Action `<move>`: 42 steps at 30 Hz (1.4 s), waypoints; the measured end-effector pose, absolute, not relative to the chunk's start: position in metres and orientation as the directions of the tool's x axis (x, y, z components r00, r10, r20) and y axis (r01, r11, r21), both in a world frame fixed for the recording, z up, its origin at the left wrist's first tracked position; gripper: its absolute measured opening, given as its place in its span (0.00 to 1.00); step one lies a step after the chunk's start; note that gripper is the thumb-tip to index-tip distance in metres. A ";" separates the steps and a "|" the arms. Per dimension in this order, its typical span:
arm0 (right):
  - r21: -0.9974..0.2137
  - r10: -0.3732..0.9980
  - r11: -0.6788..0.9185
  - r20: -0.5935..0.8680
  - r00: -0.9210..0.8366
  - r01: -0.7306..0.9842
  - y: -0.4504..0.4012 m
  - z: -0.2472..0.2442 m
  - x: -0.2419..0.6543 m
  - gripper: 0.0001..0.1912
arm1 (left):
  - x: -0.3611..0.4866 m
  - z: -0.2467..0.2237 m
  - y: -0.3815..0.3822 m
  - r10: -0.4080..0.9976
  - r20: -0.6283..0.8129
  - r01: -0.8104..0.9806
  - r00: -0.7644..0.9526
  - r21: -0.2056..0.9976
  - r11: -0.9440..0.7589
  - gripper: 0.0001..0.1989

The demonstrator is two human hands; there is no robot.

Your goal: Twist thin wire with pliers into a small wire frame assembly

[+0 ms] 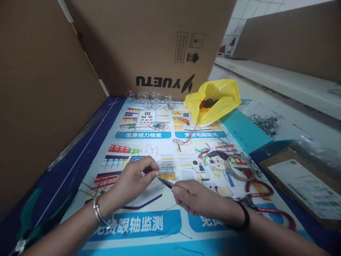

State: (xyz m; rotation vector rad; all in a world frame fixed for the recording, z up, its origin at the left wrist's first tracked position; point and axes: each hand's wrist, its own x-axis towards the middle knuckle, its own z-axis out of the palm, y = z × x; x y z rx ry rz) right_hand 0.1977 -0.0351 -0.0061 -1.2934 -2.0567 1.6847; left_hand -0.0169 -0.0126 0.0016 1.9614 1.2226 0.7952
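My left hand (pixel 142 174), wearing a silver bangle, is closed in a pinch near the middle of the printed sheet. Whatever lies between its thumb and forefinger is too small to make out. My right hand (pixel 197 195), with a black band at the wrist, grips a pointed metal tool (pixel 165 182). Its tapered silver tip reaches the left fingertips; the rest is hidden in my fist, so I cannot tell tweezers from needle-nose pliers. Bent thin wire (pixel 151 148) lies just beyond my left hand. Red-handled scissors (pixel 259 188) lie beside my right forearm.
Green-handled pliers (pixel 29 217) lie at left. A yellow bag (pixel 221 89) stands open at the back, near red and green cords (pixel 204 153). A tape roll (pixel 239 167) and dark wire scraps (pixel 263 124) are at right. Cardboard walls (pixel 149 42) enclose the back and left.
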 end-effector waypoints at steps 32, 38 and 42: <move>-0.892 0.542 -0.260 -0.452 -0.708 0.370 -0.047 -0.004 0.192 0.22 | -0.016 0.004 -0.016 0.908 0.233 0.437 0.349 0.816 -0.377 0.07; -0.667 0.743 0.289 -0.295 -0.600 0.687 -0.034 0.011 0.207 0.18 | -0.021 0.003 -0.007 0.913 0.229 0.536 0.338 0.750 -0.387 0.06; -0.587 0.836 0.266 -0.254 -0.486 0.765 -0.029 0.013 0.206 0.16 | -0.020 0.000 -0.007 0.899 0.179 0.554 0.399 0.735 -0.392 0.07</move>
